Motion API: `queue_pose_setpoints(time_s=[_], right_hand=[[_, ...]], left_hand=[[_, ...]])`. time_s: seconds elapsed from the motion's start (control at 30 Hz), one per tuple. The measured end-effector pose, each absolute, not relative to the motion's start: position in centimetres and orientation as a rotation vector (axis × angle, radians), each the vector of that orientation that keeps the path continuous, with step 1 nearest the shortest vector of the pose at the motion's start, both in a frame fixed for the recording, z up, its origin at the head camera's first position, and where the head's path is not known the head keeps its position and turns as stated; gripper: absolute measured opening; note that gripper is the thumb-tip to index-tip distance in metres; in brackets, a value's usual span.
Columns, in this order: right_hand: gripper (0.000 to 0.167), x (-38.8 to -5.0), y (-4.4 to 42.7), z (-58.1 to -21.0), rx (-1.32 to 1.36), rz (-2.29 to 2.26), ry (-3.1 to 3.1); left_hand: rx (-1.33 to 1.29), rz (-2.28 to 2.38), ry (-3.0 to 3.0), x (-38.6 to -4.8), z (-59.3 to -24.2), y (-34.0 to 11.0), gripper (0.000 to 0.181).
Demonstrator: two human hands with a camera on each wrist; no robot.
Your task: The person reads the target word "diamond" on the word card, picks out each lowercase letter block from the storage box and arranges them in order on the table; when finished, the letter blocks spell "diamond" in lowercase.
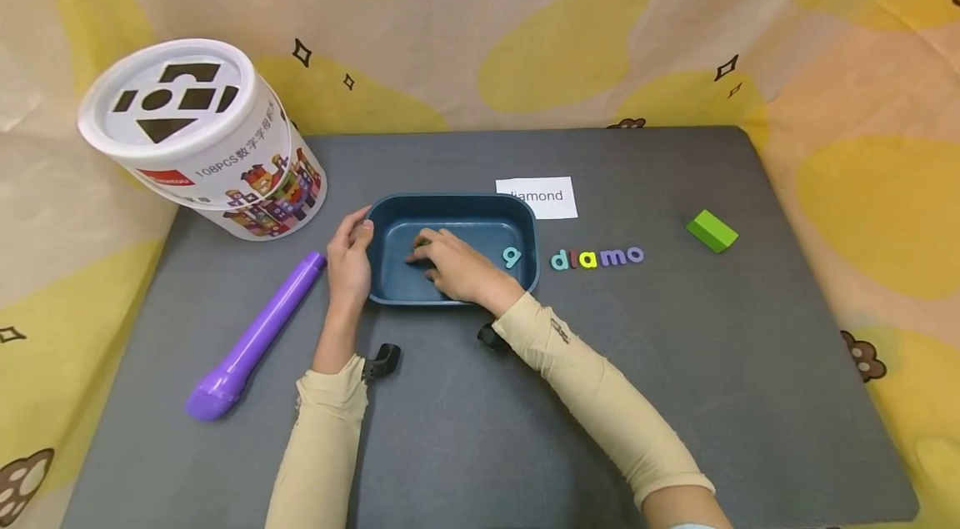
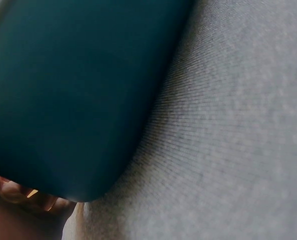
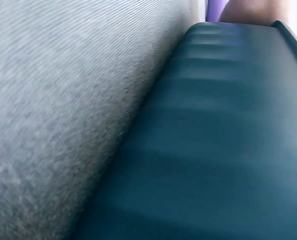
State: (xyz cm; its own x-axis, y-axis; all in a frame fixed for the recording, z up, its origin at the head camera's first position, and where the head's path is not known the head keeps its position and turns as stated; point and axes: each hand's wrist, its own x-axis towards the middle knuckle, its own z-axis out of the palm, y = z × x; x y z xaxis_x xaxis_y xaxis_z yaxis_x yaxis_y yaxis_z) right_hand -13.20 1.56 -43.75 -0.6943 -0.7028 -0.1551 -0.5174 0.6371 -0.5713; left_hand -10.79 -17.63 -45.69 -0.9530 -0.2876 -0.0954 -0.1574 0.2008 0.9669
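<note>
- Left hand (image 1: 350, 258) grips blue tray (image 1: 480, 217) by its left end.
- Right hand (image 1: 457, 266) inside tray; cannot tell if holding anything.
- Coloured letters (image 1: 594, 261) in row, right of tray.

The tray (image 1: 397, 283) is smooth, plastic-looking, with a soft sheen; the tabletop (image 1: 465, 437) looks matt and finely ribbed; the toy microphone (image 1: 258, 337) is glossy plastic; the card (image 1: 551, 198) is matt paper; the backdrop (image 1: 420, 46) is creased cloth.

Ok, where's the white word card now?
In the head view, the white word card lies right of centre, partly hidden by the far-right corner of the blue tray and beyond the row of coloured letters.
</note>
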Motion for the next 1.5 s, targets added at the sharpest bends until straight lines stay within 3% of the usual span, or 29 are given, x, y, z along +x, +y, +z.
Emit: queue_pose_setpoints(time_s=[0.67,1.03,1.3,1.5], right_hand=[[0.019,-12.8,1.7,-44.0,-0.998,-0.715,2.696],[0.014,-12.7,3.1,-42.6,-0.943,-1.057,2.587],[0.032,-12.7,6.2,-41.6,-0.865,-1.299,2.565],[0.027,-12.4,9.4,-40.5,-0.757,-1.509,2.585]], left_hand=[[0.417,-1.855,-2.345,-10.8,-45.9,-17.6,0.043],[0.409,-1.846,-2.329,-10.8,-45.9,-17.5,0.042],[0.405,-1.868,-2.321,-10.9,-46.1,-17.6,0.042],[0.41,-1.872,-2.318,-11.0,-46.2,-17.6,0.042]])
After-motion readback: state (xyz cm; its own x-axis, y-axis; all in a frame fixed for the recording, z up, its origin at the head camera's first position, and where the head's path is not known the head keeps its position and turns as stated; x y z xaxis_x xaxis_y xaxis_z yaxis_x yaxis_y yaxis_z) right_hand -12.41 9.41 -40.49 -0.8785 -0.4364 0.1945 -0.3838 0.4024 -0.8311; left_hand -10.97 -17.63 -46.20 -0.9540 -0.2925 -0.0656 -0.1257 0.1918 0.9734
